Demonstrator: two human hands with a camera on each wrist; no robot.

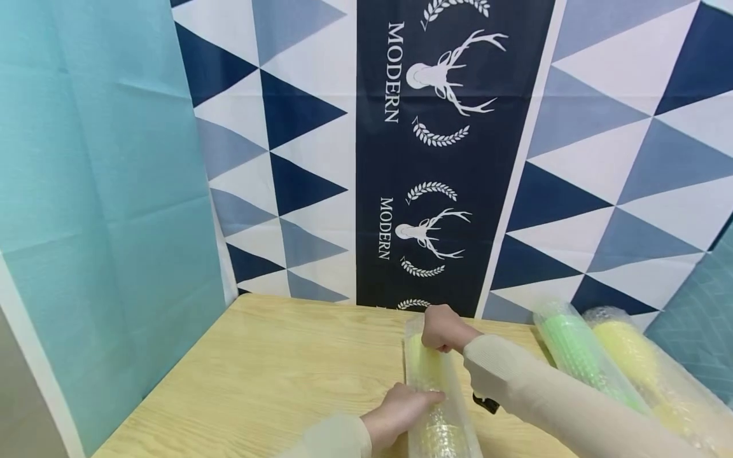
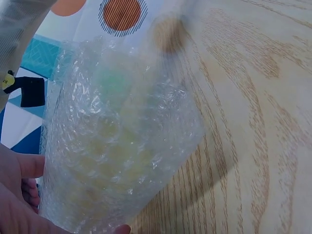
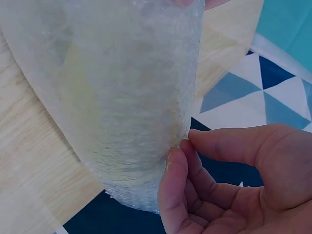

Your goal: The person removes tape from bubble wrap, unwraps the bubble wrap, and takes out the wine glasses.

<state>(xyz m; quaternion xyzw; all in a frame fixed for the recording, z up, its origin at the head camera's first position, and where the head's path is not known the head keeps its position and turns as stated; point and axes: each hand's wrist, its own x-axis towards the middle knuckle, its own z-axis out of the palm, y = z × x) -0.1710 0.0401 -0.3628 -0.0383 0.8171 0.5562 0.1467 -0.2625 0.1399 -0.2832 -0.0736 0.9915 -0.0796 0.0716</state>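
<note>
Now the wrapped bundle (image 1: 427, 372) lies against both hands (image 1: 399, 410) (image 1: 445, 329).

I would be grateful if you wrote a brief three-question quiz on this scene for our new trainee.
1. True or false: the right hand pinches the edge of the bubble wrap.
2. At the far right of the head view, which colour of bundle lies just left of the yellow bundle? A) blue B) green C) red
3. Fill the gap: the dark wall strip repeats the word ____ beside its stag heads.

Key: 1. True. 2. B, the green bundle. 3. MODERN.
</note>
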